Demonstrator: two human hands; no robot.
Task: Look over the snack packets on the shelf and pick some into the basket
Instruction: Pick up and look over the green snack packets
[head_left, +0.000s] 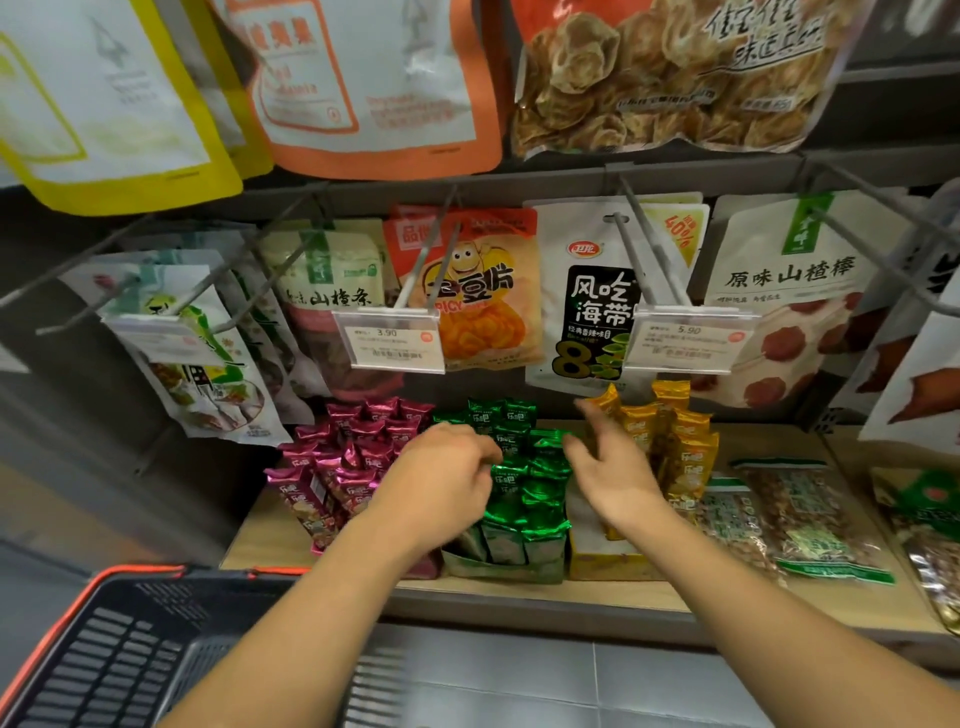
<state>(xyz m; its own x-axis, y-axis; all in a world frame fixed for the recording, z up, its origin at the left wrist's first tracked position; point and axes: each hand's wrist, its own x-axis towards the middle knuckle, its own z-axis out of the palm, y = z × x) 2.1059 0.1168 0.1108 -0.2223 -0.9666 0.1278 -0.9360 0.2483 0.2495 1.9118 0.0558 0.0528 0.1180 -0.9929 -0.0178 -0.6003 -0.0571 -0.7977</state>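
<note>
Head: 2 hands over green packets, 1 basket.

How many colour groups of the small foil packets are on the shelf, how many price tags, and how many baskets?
Magenta packets: 1 group
Green packets: 1 group
Gold packets: 1 group
Price tags: 2, at and
Basket: 1
Total: 6

Bare forearms, sleeveless, unadorned hands
</note>
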